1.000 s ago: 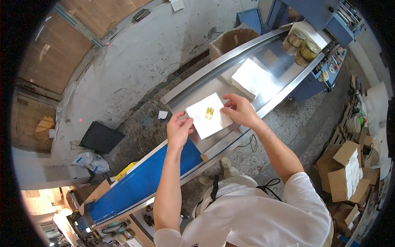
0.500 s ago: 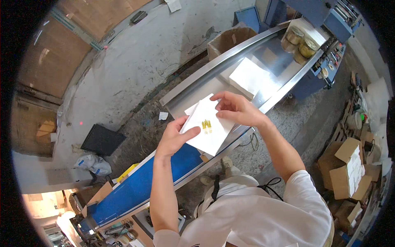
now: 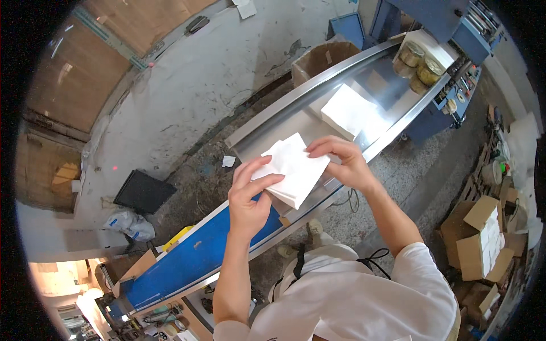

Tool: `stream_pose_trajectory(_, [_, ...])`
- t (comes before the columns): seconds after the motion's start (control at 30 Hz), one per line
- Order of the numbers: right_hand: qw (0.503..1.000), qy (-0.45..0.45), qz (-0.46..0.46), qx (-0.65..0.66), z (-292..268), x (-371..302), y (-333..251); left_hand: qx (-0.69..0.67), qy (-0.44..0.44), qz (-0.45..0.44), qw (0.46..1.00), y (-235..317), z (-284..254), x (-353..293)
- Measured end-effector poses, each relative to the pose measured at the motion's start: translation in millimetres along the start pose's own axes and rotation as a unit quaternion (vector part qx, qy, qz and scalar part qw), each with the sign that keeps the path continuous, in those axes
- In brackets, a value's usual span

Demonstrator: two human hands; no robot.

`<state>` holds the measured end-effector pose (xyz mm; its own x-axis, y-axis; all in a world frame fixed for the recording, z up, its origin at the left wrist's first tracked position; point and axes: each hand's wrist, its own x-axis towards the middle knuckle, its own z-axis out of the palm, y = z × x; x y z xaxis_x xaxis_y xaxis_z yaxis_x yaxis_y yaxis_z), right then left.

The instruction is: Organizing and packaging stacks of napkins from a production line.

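Observation:
A small stack of white paper napkins (image 3: 294, 171) is held in front of me above the metal tray (image 3: 267, 132), a plain white face turned up. My left hand (image 3: 248, 199) grips the stack's left edge, with fingers lying over the top. At the right corner my right hand (image 3: 344, 162) is closed on the stack, its fingertips bent over the edge. Some sheets sit slightly out of line at the upper left. Beyond my hands, a second pile of white napkins (image 3: 348, 109) lies on the tray.
A blue conveyor belt (image 3: 193, 258) runs to the lower left. Two round tins (image 3: 429, 70) stand at the tray's far end, near a blue machine (image 3: 421, 17). Behind the tray is a lined carton (image 3: 321, 59). An open cardboard box (image 3: 469, 247) with white stacks sits at right.
The face with the gold print no longer shows; a plain white face is up. My left hand's fingers have moved onto the top, and my right hand has shifted slightly right.

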<state>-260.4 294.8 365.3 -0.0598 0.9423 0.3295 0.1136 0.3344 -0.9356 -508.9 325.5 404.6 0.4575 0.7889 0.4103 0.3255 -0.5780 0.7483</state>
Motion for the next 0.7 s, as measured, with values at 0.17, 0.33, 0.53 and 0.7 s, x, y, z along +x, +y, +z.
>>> stream_pose_trajectory(0.17, [0.996, 0.028, -0.056, -0.067, 2.2, -1.8, -14.2, 0.009, 0.042, 0.031, 0.999, 3.6, 0.3, 0.6])
stream_pose_trajectory(0.33, [0.991, 0.046, -0.095, -0.086, 2.9, -1.3, -16.1, 0.029, 0.041, 0.041, 0.998, 2.9, 0.7, -0.9])
stream_pose_trajectory(0.53, [0.999, 0.025, 0.023, 0.023, 5.4, -4.0, -10.9, -0.110, 0.032, -0.113, 0.987, 14.8, 3.7, -13.6])
stream_pose_trajectory(0.7, [0.998, 0.013, -0.023, -0.051, 8.4, -2.6, -33.9, -0.011, 0.029, -0.080, 0.996, 29.3, 1.2, -9.2])
